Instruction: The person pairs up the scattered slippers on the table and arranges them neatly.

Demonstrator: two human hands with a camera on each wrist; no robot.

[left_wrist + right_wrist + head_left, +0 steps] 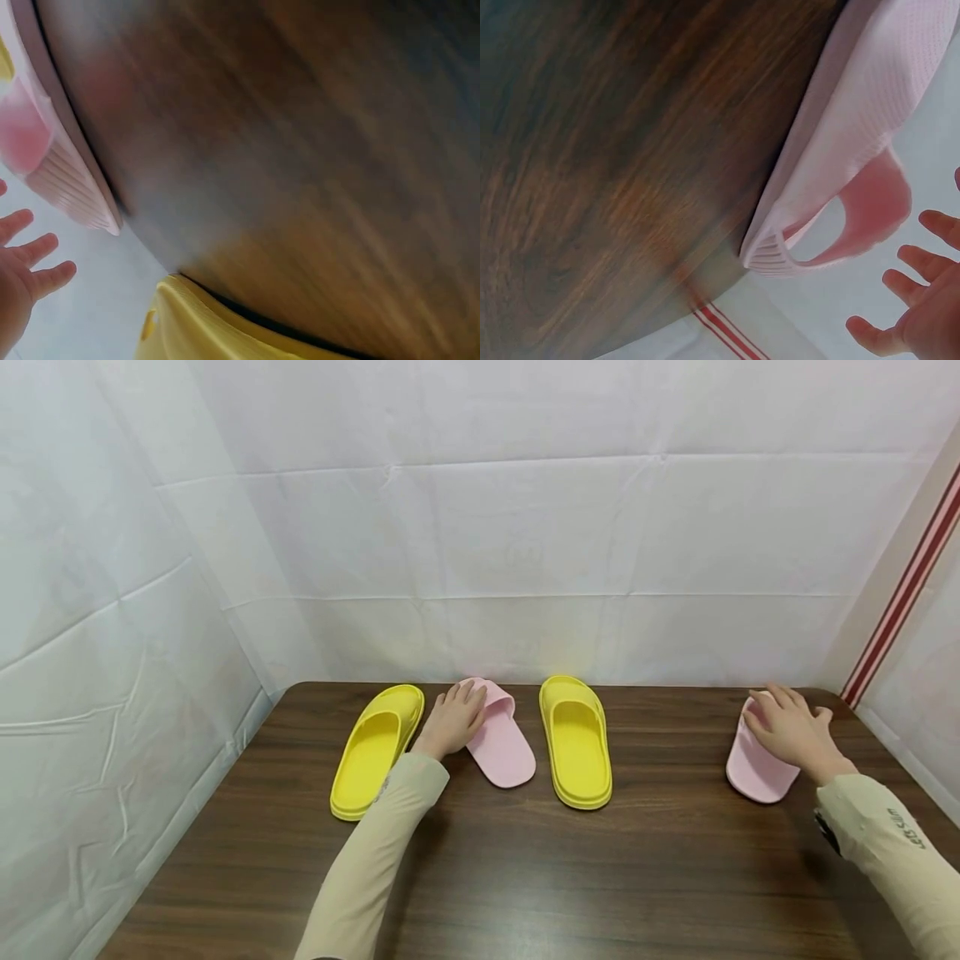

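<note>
Two pink slippers lie on the brown table, far apart. My left hand (454,720) is over the strap end of the left pink slipper (504,752). In the left wrist view its fingers (51,279) are spread, with a gap between them and that slipper. My right hand (793,733) hovers over the strap of the right pink slipper (757,770), hiding much of it. The right wrist view shows the fingers (922,264) spread apart beside the strap. One yellow slipper (367,768) lies left of my left hand, another yellow slipper (581,758) right of the left pink one.
The dark wooden table (600,885) ends at a rounded back edge just beyond the slippers. White cloth (525,527) hangs behind it and along the left side. A red-striped band (911,581) runs down the cloth at the right.
</note>
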